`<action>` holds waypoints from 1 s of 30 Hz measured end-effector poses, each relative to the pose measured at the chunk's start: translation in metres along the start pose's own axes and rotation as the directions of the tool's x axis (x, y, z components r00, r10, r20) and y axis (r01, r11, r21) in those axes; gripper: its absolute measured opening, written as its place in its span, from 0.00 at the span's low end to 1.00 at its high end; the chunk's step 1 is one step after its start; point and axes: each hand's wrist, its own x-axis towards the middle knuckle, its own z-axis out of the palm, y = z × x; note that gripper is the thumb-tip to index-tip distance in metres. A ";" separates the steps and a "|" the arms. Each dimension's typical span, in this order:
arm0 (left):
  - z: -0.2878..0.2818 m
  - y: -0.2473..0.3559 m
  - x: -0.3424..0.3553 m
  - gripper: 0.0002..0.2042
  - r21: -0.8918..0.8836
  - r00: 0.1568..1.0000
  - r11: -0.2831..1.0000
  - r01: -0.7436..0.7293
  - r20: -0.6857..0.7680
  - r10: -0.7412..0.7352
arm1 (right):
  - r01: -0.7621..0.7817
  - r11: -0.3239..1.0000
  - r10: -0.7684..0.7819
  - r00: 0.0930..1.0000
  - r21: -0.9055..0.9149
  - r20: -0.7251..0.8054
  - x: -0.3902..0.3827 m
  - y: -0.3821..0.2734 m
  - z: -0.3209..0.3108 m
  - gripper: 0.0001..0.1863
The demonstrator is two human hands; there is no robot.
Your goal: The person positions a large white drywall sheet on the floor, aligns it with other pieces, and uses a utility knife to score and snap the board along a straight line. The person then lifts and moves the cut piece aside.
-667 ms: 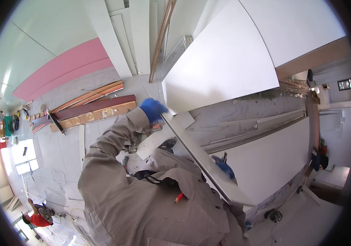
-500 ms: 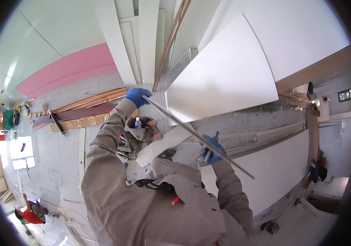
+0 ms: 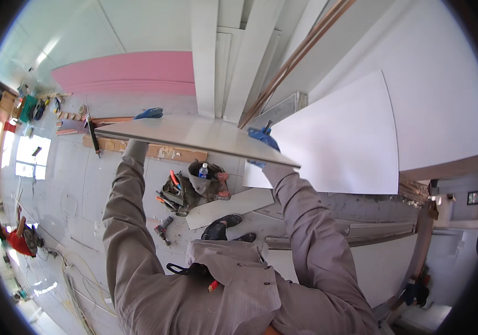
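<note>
So there's one off-white board (image 3: 194,134) in play here, held up off the floor and stretched crosswise in front of the person. Two hands on it, both in blue gloves. The left hand (image 3: 148,113) is at the far edge toward the board's left part, and the right hand (image 3: 264,138) is over near the right end, so most of the board's middle sits between them. Right one's pretty clearly gripping: blue glove shows past the far edge and a bit under the near edge too. Left one's got hold of it as well, but the board hides most of that palm.

Below, on the floor: one tool bag (image 3: 178,195) stuffed with tools, one clear bottle (image 3: 203,169) standing beside it, one cordless drill (image 3: 164,228) lying just nearer the person, and one white strip (image 3: 228,207) laid at a slant. Two dark shoes (image 3: 222,228) near that. One red pencil (image 3: 213,286) pokes out at the person's chest.

Further out, one big white sheet (image 3: 334,145) behind the right hand, a pink panel (image 3: 133,72) beyond the left, and one co-worker in a red top (image 3: 18,240), way off left.
</note>
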 end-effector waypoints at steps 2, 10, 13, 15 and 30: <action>0.016 -0.015 0.001 0.14 0.046 0.987 0.998 0.039 -0.155 -0.032 | -0.050 0.999 0.050 0.998 -0.007 -0.049 0.025 -0.025 0.020 0.10; 0.105 0.007 0.040 0.16 0.827 0.943 0.528 0.194 -0.305 0.131 | -0.092 0.973 0.083 0.995 0.209 0.051 0.100 -0.102 0.021 0.20; 0.101 -0.012 0.074 0.16 0.848 0.953 0.499 0.179 -0.274 0.125 | -0.195 0.928 0.209 0.978 0.317 -0.009 0.115 -0.102 -0.010 0.21; 0.078 -0.020 0.089 0.17 0.883 0.958 0.442 0.160 -0.247 0.147 | -0.151 0.930 0.161 0.987 0.334 0.000 0.115 -0.083 0.000 0.22; 0.114 -0.058 0.196 0.31 0.372 0.874 0.870 0.324 -0.470 -0.124 | 0.094 0.968 -0.079 0.994 0.232 -0.074 0.094 -0.131 0.040 0.14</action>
